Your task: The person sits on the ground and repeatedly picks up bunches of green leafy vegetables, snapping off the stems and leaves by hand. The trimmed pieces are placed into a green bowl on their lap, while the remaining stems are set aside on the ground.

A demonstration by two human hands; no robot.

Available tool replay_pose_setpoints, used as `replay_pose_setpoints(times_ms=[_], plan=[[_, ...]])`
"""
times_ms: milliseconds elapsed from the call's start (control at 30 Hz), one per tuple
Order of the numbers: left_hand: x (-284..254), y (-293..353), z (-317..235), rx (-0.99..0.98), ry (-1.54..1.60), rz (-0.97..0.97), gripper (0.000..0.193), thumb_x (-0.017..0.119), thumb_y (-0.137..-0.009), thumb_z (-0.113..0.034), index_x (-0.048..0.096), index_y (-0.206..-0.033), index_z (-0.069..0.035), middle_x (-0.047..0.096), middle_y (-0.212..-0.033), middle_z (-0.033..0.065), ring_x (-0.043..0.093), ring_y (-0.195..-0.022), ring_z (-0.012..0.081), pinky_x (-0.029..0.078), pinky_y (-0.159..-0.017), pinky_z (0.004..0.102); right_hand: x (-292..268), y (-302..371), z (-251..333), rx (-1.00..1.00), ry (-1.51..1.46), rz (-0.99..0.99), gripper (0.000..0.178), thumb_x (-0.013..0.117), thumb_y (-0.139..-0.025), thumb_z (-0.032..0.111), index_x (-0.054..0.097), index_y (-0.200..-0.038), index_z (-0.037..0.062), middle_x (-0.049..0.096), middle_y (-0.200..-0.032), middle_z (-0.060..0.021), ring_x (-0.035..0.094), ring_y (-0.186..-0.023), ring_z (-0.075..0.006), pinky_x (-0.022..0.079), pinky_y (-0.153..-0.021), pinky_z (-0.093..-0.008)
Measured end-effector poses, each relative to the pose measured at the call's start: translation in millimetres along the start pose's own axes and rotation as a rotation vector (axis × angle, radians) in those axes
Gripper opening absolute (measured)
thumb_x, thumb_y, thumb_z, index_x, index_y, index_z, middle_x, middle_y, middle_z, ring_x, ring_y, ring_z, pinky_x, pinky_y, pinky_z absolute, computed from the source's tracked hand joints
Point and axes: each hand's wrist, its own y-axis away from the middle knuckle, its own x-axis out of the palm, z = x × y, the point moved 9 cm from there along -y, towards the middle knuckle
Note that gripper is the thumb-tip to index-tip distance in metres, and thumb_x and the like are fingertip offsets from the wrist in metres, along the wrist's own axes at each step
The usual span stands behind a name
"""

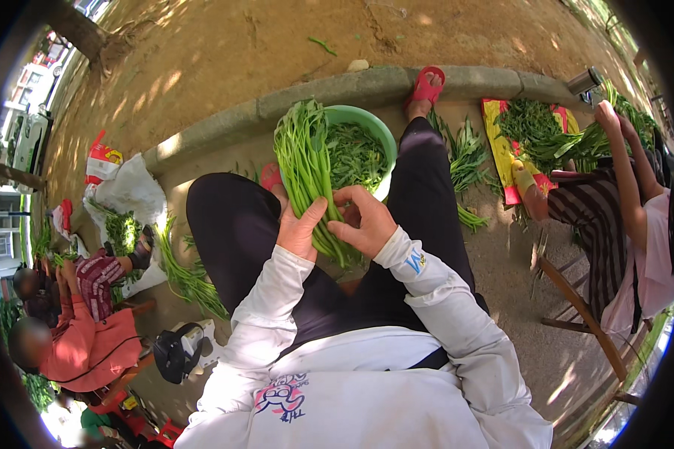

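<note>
In the head view, the left hand grips a long bunch of bright green, leafy stems around its lower part, near the centre of the frame, its leafy tops overlapping the left side of a round, pale green plastic basin. The right hand curls beside the stems; whether it pinches one cannot be told. The step in hand seems to be picking over the bunch; the next move calls for a steady left hold and a careful right-hand pinch.

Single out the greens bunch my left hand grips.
Your left hand holds the bunch partly hiding the green basin; the left bunch and right bunch lie on the ground.
</note>
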Motion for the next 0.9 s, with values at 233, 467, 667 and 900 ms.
replay_pose_setpoints(times_ms=[233,467,667,900], plan=[[-25.2,0.6,8.1,0.038,-0.191,-0.101,0.037,0.066,-0.077,-0.002,0.051,-0.111,-0.004,0.060,-0.100,0.0075,0.059,-0.087,0.0184,0.049,-0.077,0.0320,12.2,1.7,-39.3,0.163,-0.144,0.039,0.032,0.061,-0.073,0.007,0.048,-0.102,0.0004,0.058,-0.089,-0.0093,0.057,-0.076,-0.0126,0.047,-0.067,-0.0265],[-51.2,-7.8,-1.3,0.052,-0.126,-0.245,0.028,0.065,-0.076,-0.002,0.053,-0.101,-0.005,0.059,-0.087,0.0069,0.060,-0.073,0.0190,0.051,-0.064,0.0334,-49.7,3.3,-53.8,0.168,-0.934,-0.448,0.021,0.051,-0.076,-0.002,0.046,-0.097,-0.0011,0.056,-0.095,-0.0127,0.060,-0.075,-0.0204,0.049,-0.066,-0.0313],[-59.0,-9.3,-12.3,0.073,-0.176,-0.333,0.026,0.063,-0.077,-0.002,0.053,-0.100,-0.004,0.059,-0.089,0.0082,0.059,-0.073,0.0189,0.050,-0.064,0.0322,-57.8,0.1,-50.5,0.093,-0.875,-0.411,0.020,0.051,-0.074,-0.001,0.043,-0.092,0.0006,0.055,-0.080,-0.0101,0.049,-0.052,-0.0153,0.039,-0.048,-0.0261],[-29.6,-4.8,5.3,0.085,-0.280,-0.102,0.035,0.066,-0.076,-0.003,0.051,-0.107,-0.003,0.059,-0.096,0.0067,0.059,-0.081,0.0173,0.049,-0.075,0.0309,5.4,-12.3,-71.2,0.355,-0.539,-0.060,0.040,0.071,-0.074,0.020,0.046,-0.099,0.0007,0.052,-0.068,-0.0061,0.047,-0.049,-0.0111,0.037,-0.045,-0.0235]])
